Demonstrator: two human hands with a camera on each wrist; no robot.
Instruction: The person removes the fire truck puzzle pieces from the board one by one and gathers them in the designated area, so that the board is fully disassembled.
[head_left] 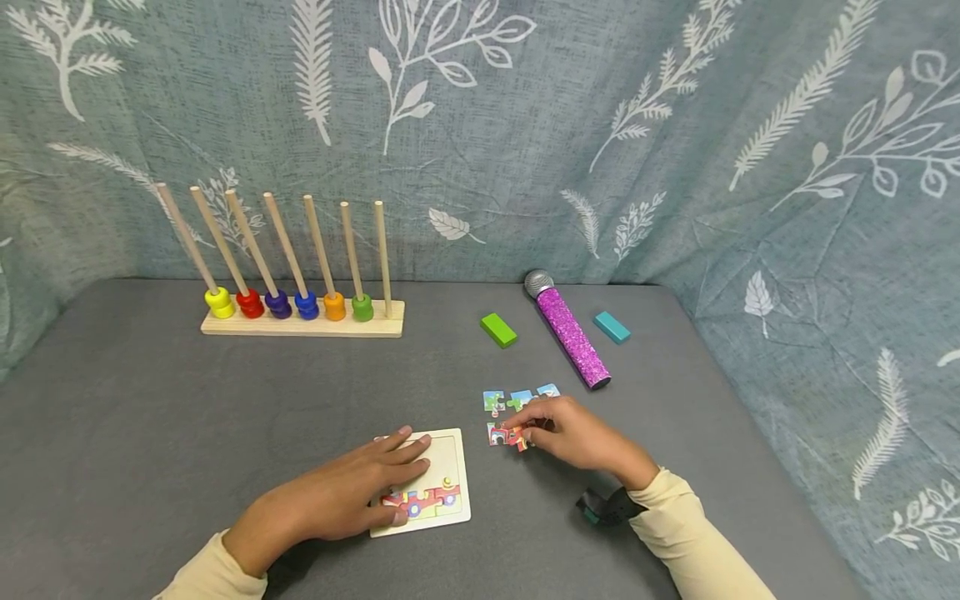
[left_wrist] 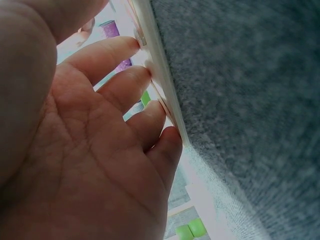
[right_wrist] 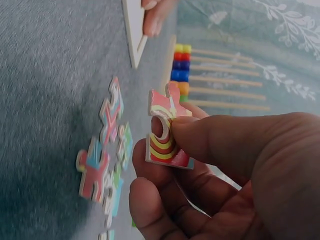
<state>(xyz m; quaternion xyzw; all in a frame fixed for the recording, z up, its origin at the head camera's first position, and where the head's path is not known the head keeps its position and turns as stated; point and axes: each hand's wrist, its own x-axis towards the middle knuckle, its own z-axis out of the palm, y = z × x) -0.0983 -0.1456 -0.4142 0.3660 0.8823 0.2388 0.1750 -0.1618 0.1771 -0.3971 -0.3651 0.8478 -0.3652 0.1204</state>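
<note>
My left hand (head_left: 345, 487) lies with fingers spread over a shallow wooden puzzle tray (head_left: 446, 458), its fingertips on the board. Along the tray's near side, joined pieces (head_left: 437, 498) show part of a red vehicle with blue wheels. To the right of the tray, my right hand (head_left: 581, 433) pinches a puzzle piece (right_wrist: 169, 151) between thumb and fingers. That piece is red with yellow curved stripes and stands on edge in the right wrist view. Several loose puzzle pieces (head_left: 492, 402) lie on the table under and beyond this hand, some of them partly hidden by it.
A wooden peg stand (head_left: 300, 328) with coloured beads at the foot of most pegs is at the back left. A glittery purple microphone (head_left: 573, 337) lies behind the loose pieces, between a green block (head_left: 498, 330) and a teal block (head_left: 612, 327). Patterned cloth hangs behind.
</note>
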